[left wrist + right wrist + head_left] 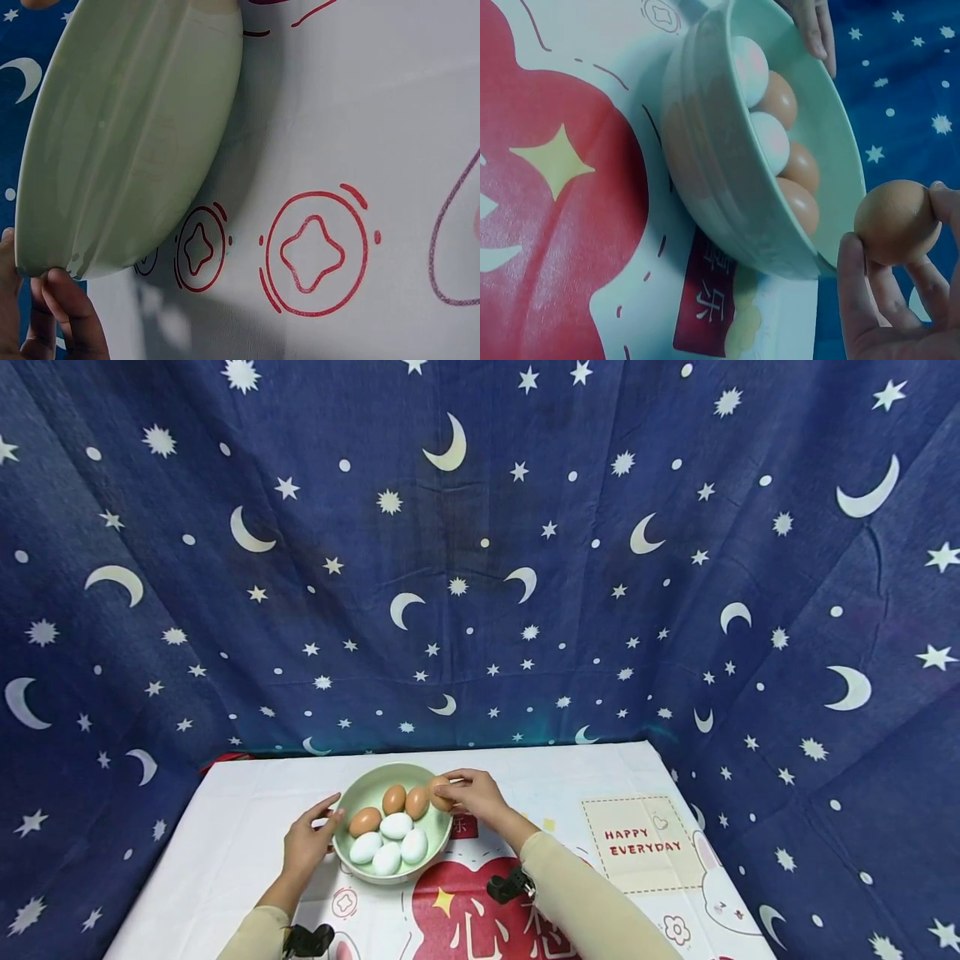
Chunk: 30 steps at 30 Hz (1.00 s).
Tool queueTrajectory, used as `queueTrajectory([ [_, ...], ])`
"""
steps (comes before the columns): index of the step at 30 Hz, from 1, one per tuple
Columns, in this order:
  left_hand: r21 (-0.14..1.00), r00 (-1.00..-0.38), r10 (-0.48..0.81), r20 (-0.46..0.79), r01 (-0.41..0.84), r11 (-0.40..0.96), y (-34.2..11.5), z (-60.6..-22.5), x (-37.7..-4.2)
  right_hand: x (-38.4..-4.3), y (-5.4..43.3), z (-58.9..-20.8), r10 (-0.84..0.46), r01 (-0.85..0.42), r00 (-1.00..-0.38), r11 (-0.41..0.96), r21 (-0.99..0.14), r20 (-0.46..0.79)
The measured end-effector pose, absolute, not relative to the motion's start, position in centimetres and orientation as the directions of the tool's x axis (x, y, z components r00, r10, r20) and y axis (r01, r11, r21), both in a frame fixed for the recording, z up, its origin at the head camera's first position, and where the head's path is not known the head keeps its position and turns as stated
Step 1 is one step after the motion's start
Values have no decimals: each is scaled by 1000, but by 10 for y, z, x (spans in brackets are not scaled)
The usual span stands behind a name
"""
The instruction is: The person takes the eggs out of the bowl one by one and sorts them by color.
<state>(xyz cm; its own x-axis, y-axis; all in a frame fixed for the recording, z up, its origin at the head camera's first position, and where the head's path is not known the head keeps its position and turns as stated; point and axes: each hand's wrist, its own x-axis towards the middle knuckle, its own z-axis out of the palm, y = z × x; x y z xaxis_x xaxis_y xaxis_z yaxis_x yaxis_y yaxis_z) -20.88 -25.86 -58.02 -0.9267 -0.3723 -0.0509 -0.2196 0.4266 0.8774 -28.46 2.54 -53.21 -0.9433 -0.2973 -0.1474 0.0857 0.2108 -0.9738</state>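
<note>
A pale green bowl (367, 789) stands on the table with several white eggs (396, 826) and 3 brown eggs (393, 799) inside. My left hand (307, 843) holds the bowl by its left rim; in the left wrist view its fingertips (71, 300) touch the outer wall just under the rim. Over the bowl's right edge, my right hand (480, 797) pinches another brown egg (898, 222) between thumb and fingers. Seen from the right wrist, that egg is at the rim, apart from the eggs in the bowl. Some white eggs are hidden there by the bowl's wall.
A white tablecloth (255, 802) with red prints, among them a large red shape (465, 893), covers the table. Blue curtains (480, 610) with moons and stars hang behind it and at both sides. Each wrist wears a black strap (510, 886).
</note>
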Motion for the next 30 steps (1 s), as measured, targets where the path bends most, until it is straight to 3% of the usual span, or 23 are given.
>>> queueTrajectory([
  [16,882,-929,-365,-53,-215,420,-259,-581,-209,-282,71,-518,-258,68,-960,159,-985,-108],
  [21,875,-925,-376,-49,-221,430,-258,-582,-209,-292,89,-540,-198,71,-974,176,-982,-106],
  [30,871,-926,-374,-50,-224,437,-258,-581,-208,-305,124,-568,19,137,-990,363,-922,-140],
])
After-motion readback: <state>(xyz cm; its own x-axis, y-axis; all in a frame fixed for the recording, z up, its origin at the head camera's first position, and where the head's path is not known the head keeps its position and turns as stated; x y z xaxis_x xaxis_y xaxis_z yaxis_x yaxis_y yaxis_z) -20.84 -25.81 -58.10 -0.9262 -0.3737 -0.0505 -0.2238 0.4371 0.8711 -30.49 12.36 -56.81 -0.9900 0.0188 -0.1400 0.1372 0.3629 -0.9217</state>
